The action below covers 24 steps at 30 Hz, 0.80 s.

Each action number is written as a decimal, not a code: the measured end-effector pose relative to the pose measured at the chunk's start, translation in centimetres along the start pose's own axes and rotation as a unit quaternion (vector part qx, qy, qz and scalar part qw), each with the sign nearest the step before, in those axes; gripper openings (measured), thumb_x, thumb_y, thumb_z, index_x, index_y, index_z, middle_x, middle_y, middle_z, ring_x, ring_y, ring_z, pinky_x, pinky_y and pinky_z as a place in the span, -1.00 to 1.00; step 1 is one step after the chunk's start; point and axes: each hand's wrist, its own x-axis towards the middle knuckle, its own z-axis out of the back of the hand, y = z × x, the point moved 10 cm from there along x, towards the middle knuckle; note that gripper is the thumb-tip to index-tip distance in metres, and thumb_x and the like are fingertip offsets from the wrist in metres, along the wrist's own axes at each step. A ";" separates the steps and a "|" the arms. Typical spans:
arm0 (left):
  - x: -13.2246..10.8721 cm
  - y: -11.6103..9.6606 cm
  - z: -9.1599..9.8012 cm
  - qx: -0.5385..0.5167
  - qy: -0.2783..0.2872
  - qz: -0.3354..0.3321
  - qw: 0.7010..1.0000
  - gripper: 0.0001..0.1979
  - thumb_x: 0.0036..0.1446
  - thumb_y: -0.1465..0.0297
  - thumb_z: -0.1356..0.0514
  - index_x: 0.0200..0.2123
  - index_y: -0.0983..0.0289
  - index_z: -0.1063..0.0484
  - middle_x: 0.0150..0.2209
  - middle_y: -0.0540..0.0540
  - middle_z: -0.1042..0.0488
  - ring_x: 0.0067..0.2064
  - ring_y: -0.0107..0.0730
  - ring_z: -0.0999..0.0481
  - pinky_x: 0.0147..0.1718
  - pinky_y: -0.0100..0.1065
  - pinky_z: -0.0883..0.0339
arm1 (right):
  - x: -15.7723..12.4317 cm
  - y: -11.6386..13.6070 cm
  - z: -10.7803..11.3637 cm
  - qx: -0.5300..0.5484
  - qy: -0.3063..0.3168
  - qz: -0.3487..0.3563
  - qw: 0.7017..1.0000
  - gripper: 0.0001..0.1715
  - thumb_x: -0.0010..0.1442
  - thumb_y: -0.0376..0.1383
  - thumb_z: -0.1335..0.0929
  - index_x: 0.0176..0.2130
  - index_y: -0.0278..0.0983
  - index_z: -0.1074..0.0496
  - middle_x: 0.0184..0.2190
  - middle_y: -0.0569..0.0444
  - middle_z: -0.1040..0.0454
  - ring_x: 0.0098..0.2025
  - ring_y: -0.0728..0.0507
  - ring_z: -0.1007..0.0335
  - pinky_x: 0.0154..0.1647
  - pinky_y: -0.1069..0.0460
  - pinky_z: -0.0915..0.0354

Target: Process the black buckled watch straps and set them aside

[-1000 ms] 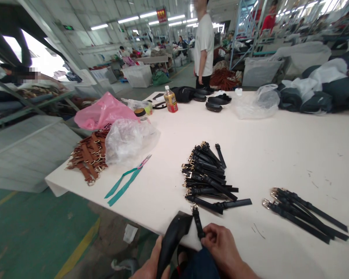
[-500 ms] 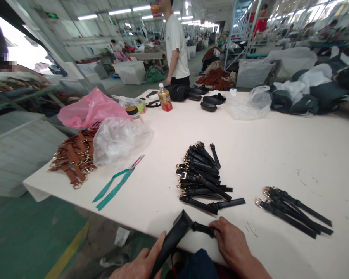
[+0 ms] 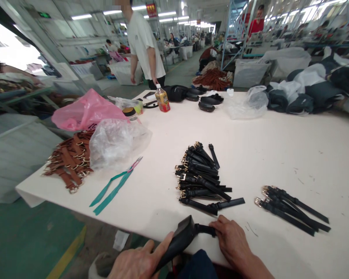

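Note:
My left hand (image 3: 144, 257) grips a black handheld tool with a broad, squared head (image 3: 178, 240); its exact kind is unclear. In my right hand (image 3: 232, 240), thumb and fingers pinch a short black buckle strap (image 3: 206, 229) close to the table's front edge. The strap's far end meets the tool's head, which hides it. Just beyond my hands lies a pile of black buckle straps (image 3: 202, 178) with gold buckles. A smaller group of the same straps (image 3: 293, 211) rests to the right of my right hand.
On the white table (image 3: 273, 151), scissors with teal strips (image 3: 116, 186) lie left. Brown straps (image 3: 68, 161), a clear plastic bag (image 3: 116, 143) and a pink bag (image 3: 87, 110) are beyond them. A drink bottle (image 3: 163, 100) stands farther back; a person in white (image 3: 147, 46) is behind it.
The tool's head has tilted and moved slightly right against the strap, and my left hand has shifted right with it. The person in white has moved left.

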 end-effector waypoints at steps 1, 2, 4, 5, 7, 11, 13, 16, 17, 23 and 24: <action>0.0 -0.3 0.4 0.006 0.000 -0.010 1.000 -0.35 0.05 0.44 0.09 0.23 0.02 0.16 -0.11 0.15 -0.42 -0.21 -0.06 -0.48 -0.24 0.00 -0.36 | 0.0 0.1 0.1 0.002 0.000 0.005 1.000 -0.62 0.22 -0.37 -0.14 -0.21 -0.02 -0.44 -0.34 0.14 -0.37 -0.33 -0.06 -0.29 -0.35 0.06 -0.02; 0.0 -0.4 0.8 0.008 0.000 -0.016 1.000 -0.34 0.04 0.46 0.09 0.22 0.00 0.15 -0.11 0.14 -0.42 -0.22 -0.06 -0.48 -0.25 0.02 -0.36 | 0.1 0.1 0.1 0.005 0.001 0.010 1.000 -0.62 0.22 -0.37 -0.14 -0.23 -0.02 -0.45 -0.35 0.14 -0.37 -0.33 -0.05 -0.29 -0.36 0.07 -0.01; 0.0 -0.1 1.5 0.009 -0.005 -0.018 1.000 -0.33 0.02 0.49 0.09 0.21 -0.03 0.13 -0.11 0.13 -0.42 -0.21 -0.07 -0.48 -0.24 0.02 -0.35 | 0.1 0.2 0.2 0.008 0.004 0.015 1.000 -0.63 0.22 -0.36 -0.14 -0.25 -0.04 -0.45 -0.36 0.14 -0.37 -0.33 -0.05 -0.28 -0.36 0.07 -0.01; 0.0 0.2 1.8 0.013 -0.009 -0.014 1.000 -0.34 0.03 0.49 0.09 0.21 -0.03 0.11 -0.11 0.12 -0.42 -0.20 -0.07 -0.48 -0.22 0.03 -0.34 | 0.0 0.3 0.3 0.009 0.005 0.018 1.000 -0.63 0.22 -0.35 -0.14 -0.26 -0.05 -0.46 -0.36 0.14 -0.37 -0.33 -0.05 -0.28 -0.36 0.07 -0.01; 0.2 0.5 2.4 0.021 -0.015 -0.012 1.000 -0.35 0.02 0.49 0.08 0.20 -0.02 0.07 -0.11 0.13 -0.42 -0.18 -0.06 -0.47 -0.19 0.04 -0.33 | 0.0 0.5 0.3 0.008 0.007 0.021 1.000 -0.63 0.22 -0.35 -0.14 -0.27 -0.06 -0.46 -0.36 0.14 -0.37 -0.33 -0.05 -0.28 -0.37 0.06 0.00; 0.6 -0.5 3.0 0.040 -0.017 -0.057 0.997 -0.26 -0.08 0.54 0.04 0.20 -0.01 0.06 -0.15 0.16 -0.44 -0.22 -0.02 -0.48 -0.23 0.06 -0.34 | -0.1 0.6 0.7 -0.004 -0.006 0.026 1.000 -0.64 0.22 -0.35 -0.14 -0.29 -0.06 -0.46 -0.36 0.14 -0.38 -0.34 -0.06 -0.26 -0.35 0.06 0.00; 0.7 -0.4 3.2 0.046 -0.016 -0.060 0.997 -0.26 -0.08 0.55 0.04 0.20 -0.02 0.05 -0.16 0.17 -0.44 -0.23 -0.02 -0.48 -0.23 0.06 -0.34 | -0.1 0.6 0.8 -0.002 -0.012 0.032 0.999 -0.64 0.23 -0.35 -0.14 -0.30 -0.05 -0.46 -0.36 0.14 -0.38 -0.34 -0.06 -0.26 -0.35 0.06 0.00; 0.7 0.6 3.2 0.045 -0.014 -0.023 0.999 -0.31 -0.04 0.52 0.03 0.19 -0.01 0.02 -0.14 0.16 -0.44 -0.17 -0.04 -0.47 -0.17 0.03 -0.31 | 0.0 0.7 0.7 -0.002 -0.009 0.043 0.999 -0.64 0.23 -0.35 -0.14 -0.29 -0.06 -0.46 -0.36 0.14 -0.38 -0.34 -0.06 -0.26 -0.35 0.06 0.00; 0.7 0.7 3.3 0.047 -0.017 -0.018 0.999 -0.32 -0.04 0.52 0.04 0.19 -0.01 0.01 -0.15 0.15 -0.44 -0.17 -0.04 -0.47 -0.17 0.03 -0.31 | 0.1 0.7 0.7 -0.004 -0.008 0.044 0.999 -0.63 0.23 -0.35 -0.14 -0.29 -0.06 -0.46 -0.36 0.14 -0.38 -0.33 -0.06 -0.26 -0.34 0.06 0.00; 0.9 -1.1 3.5 0.075 -0.013 -0.072 0.994 -0.23 -0.11 0.59 0.06 0.20 -0.03 0.07 -0.16 0.17 -0.45 -0.25 -0.03 -0.49 -0.29 0.03 -0.36 | 0.4 0.7 0.8 -0.003 -0.003 0.053 0.999 -0.65 0.21 -0.36 -0.16 -0.34 -0.08 -0.47 -0.38 0.14 -0.38 -0.35 -0.06 -0.24 -0.33 0.06 0.00; 0.9 -0.9 3.7 0.072 -0.012 -0.066 0.995 -0.25 -0.09 0.58 0.06 0.20 -0.03 0.05 -0.16 0.16 -0.45 -0.24 -0.03 -0.49 -0.27 0.02 -0.35 | 0.4 0.8 0.9 0.000 -0.005 0.057 0.998 -0.64 0.21 -0.37 -0.16 -0.34 -0.08 -0.47 -0.38 0.15 -0.39 -0.35 -0.06 -0.24 -0.33 0.06 0.00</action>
